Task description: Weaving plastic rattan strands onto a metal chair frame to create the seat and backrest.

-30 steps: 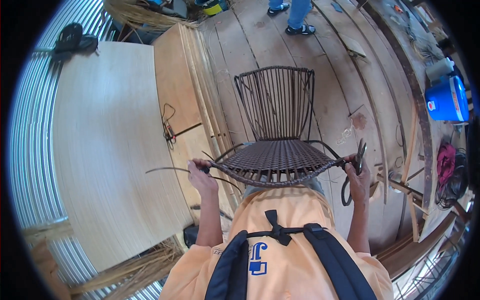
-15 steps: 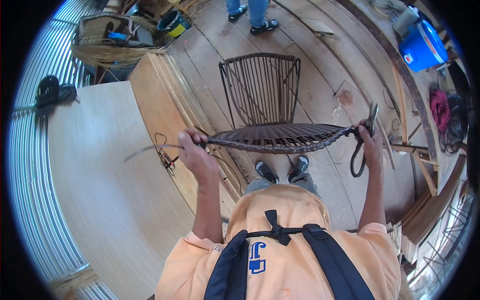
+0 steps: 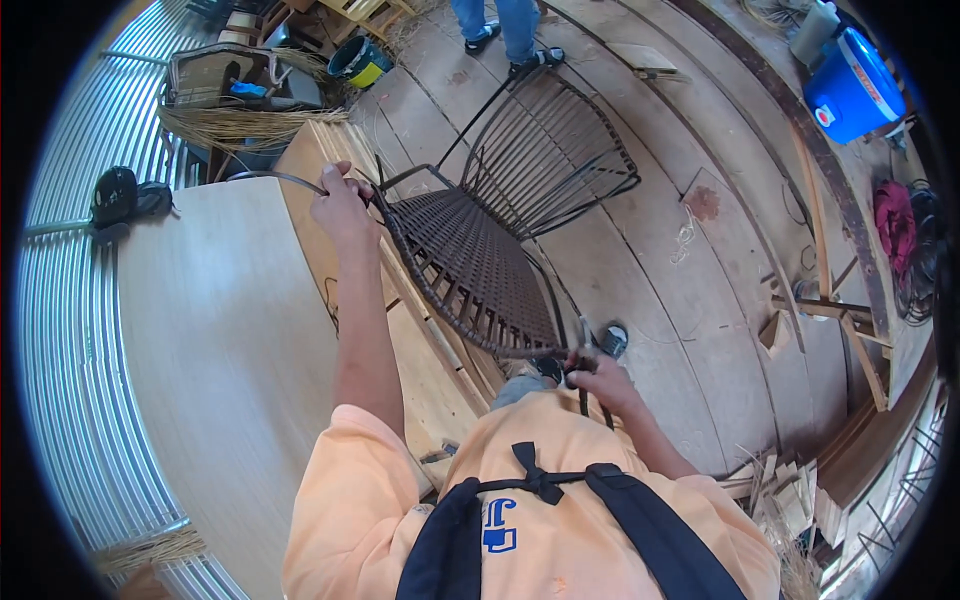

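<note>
A chair frame woven with dark brown strips hangs tilted in front of me. Its tightly woven panel [image 3: 465, 255] faces me, and the open-barred part [image 3: 550, 135] spreads out beyond it toward the far right. My left hand [image 3: 346, 207] is closed on the panel's upper left corner, where a loose brown strip [image 3: 278, 176] sticks out to the left. At the lower right corner my right hand [image 3: 603, 382] is closed around the rim. It also holds dark-handled scissors [image 3: 584, 332], their blades pointing up; the fingers partly cover them.
A pale wooden board [image 3: 215, 330] lies at left beside stacked planks. At the far side stand another person's legs [image 3: 515, 30] and a black bucket [image 3: 360, 62]. A blue cooler [image 3: 853, 85] sits at far right near curved wooden beams. Wood scraps [image 3: 785, 490] lie lower right.
The chair has turned clockwise and tipped, its woven panel now showing more. My left hand has moved up and left; my right hand has come down and inward.
</note>
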A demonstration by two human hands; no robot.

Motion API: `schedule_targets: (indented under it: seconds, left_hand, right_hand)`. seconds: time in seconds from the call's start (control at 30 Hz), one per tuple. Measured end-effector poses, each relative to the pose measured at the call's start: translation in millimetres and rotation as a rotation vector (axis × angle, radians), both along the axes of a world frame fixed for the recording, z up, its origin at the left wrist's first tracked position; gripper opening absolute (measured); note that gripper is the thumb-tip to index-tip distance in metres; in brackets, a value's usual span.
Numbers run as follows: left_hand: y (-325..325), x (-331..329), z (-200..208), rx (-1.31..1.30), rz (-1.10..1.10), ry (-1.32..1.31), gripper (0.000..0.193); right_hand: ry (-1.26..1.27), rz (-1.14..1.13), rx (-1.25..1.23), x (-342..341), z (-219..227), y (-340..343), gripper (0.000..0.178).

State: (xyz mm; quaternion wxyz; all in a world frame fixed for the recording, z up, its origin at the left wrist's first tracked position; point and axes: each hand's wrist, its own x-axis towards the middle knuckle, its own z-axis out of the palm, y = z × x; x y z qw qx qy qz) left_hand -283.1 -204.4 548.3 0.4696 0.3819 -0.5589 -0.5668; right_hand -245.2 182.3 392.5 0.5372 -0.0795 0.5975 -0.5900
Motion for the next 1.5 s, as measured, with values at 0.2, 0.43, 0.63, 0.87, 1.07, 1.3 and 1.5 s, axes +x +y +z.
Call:
schedule_targets:
  seconds: [0.2,0.43,0.63,0.87,1.07,1.3,1.5]
  left_hand:
    - [-9,6,0,-0.014,-0.111,-0.034,0.024]
    - [-25,53,-20,-0.066,-0.114,-0.094,0.024]
    - [-31,79,-18,-0.213,-0.128,-0.375,0.023]
    - [-83,168,-42,0.088,0.347,0.017,0.017]
    - [-115,159,-50,0.135,0.501,0.061,0.015]
    - [-142,103,-33,0.094,0.278,-0.038,0.016]
    - [-204,73,-32,0.084,0.24,-0.123,0.022]
  right_hand:
    - [-0.01,0.277,-0.081,12,-31,-41,0.025]
    - [0.024,0.375,-0.114,27,-58,-62,0.019]
    - [0.225,0.647,-0.116,56,-68,-84,0.033]
    - [0.628,-0.051,0.299,-80,-57,-125,0.028]
    - [1.289,-0.333,0.182,-248,-84,-168,0.043]
    - [1.574,-0.175,0.381,-212,-129,-111,0.058]
    - [1.468,-0.018,0.565,-186,-102,-126,0.043]
